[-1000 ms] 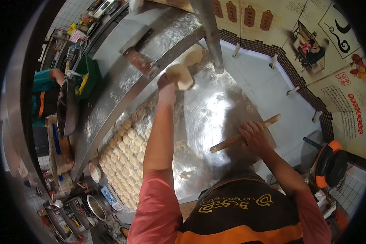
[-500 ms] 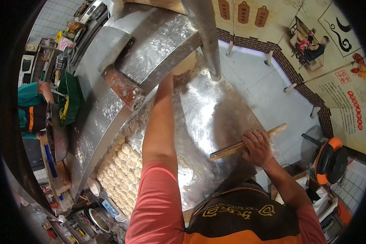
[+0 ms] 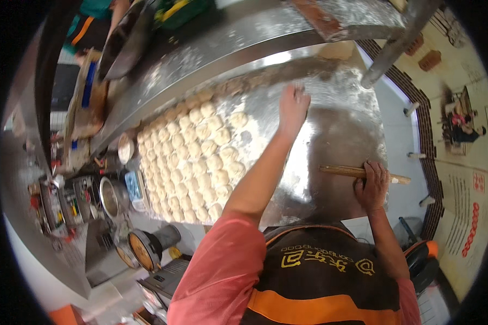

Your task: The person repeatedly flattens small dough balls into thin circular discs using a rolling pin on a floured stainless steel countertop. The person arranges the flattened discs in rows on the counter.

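Head view: a metal surface (image 3: 339,132) carries many round dough pieces (image 3: 192,154), which stand in close rows on its left part.
Left hand (image 3: 294,103): it is over the middle of the surface, to the right of the dough pieces, with the fingers bent; how far it is open, and whether it holds something, I cannot tell.
Right hand (image 3: 373,185): it is closed around the wooden rolling pin (image 3: 340,170).
Rolling pin: near the right edge of the surface, its right end reaching past this edge.
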`<state>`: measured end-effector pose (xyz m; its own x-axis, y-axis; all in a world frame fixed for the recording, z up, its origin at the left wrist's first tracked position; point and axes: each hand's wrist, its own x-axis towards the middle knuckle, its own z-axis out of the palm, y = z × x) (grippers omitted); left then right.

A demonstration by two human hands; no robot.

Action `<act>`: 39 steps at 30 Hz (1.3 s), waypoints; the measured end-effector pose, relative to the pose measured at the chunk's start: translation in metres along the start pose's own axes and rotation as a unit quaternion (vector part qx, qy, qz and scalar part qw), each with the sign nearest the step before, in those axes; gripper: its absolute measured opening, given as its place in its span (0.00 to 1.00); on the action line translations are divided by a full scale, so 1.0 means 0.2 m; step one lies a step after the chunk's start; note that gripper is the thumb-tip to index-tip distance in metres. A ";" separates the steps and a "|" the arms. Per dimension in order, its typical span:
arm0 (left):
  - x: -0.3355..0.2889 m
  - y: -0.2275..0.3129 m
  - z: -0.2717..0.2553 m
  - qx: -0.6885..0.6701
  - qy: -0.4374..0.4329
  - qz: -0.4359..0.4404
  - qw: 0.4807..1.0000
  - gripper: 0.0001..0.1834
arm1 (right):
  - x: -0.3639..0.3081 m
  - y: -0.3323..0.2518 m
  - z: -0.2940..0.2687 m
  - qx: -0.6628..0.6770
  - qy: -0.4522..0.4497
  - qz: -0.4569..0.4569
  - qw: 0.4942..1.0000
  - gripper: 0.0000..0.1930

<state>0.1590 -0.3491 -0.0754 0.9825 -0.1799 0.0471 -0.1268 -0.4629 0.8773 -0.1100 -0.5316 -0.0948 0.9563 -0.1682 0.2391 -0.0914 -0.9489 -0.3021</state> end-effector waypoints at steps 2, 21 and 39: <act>-0.34 -0.03 -0.22 0.012 0.015 -0.023 1.000 0.15 | 0.01 -0.01 -0.02 0.002 -0.004 -0.008 1.000 0.24; -0.96 -0.16 -0.72 0.294 0.129 -0.102 0.941 0.23 | 0.01 -0.04 -0.06 0.013 -0.028 -0.016 0.999 0.22; -0.82 -0.06 -0.69 0.323 0.082 -0.139 0.933 0.17 | -0.02 -0.03 -0.05 0.020 -0.040 -0.002 0.999 0.23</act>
<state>0.0185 -0.1950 -0.0281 0.9905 0.1358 -0.0210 0.1329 -0.9075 0.3986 -0.1157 -0.5272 -0.0841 0.9759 -0.1403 0.1672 -0.0770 -0.9380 -0.3379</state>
